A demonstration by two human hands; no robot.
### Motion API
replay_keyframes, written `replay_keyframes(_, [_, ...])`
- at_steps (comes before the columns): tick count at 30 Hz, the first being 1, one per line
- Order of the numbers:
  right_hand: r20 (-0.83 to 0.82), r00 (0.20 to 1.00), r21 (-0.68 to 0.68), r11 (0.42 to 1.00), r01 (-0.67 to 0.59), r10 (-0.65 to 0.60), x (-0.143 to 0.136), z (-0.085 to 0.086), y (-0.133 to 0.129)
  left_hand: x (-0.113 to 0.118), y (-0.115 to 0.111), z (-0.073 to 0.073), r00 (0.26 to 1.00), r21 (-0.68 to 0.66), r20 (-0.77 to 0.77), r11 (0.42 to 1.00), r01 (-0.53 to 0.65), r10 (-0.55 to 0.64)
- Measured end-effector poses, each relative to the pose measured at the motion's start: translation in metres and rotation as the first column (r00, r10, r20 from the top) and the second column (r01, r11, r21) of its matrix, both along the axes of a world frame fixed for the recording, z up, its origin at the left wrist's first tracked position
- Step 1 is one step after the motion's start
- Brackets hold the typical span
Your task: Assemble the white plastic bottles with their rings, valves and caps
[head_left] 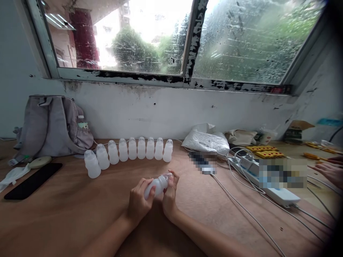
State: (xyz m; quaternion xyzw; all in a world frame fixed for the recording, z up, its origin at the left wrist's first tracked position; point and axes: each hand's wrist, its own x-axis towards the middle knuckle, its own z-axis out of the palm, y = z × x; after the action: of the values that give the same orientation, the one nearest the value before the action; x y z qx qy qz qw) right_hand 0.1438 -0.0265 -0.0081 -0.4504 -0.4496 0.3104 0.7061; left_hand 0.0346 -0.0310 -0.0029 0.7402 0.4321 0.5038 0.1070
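Observation:
A frosted white bottle [157, 186] with a clear cap lies tilted between my two hands, above the table. My left hand [139, 198] is wrapped round its body. The fingers of my right hand [170, 194] close on the clear cap [168, 176] at the upper right end. Beyond my hands, several like bottles [132, 149] stand upright in a curved row, each with a clear cap. The leftmost bottle [92, 165] stands closest to me.
A grey backpack [49, 125] leans at the wall, with a dark flat slab [33, 181] before it. To the right are a silvery plastic bag [206, 141], a white power strip [281, 197], cables and yellow blocks [268, 152]. Another person's hand [331, 171] shows at the right edge.

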Motion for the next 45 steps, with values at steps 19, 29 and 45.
replay_keyframes(19, [0.079,0.881,-0.067,0.885,-0.461,0.466,0.021,0.009,0.046,-0.004,0.033,-0.009,0.849,-0.405,0.522,0.899,0.166,0.078])
replay_keyframes(29, [0.478,0.874,0.004,0.995,0.1,-0.09,0.134,-0.005,0.109,0.002,0.03,-0.011,0.834,-0.519,0.541,0.823,0.231,0.107])
replay_keyframes(45, [0.634,0.769,-0.143,0.99,0.013,0.082,0.143,-0.014,0.129,-0.008,0.028,-0.01,0.952,-0.458,0.256,0.847,0.27,-0.165])
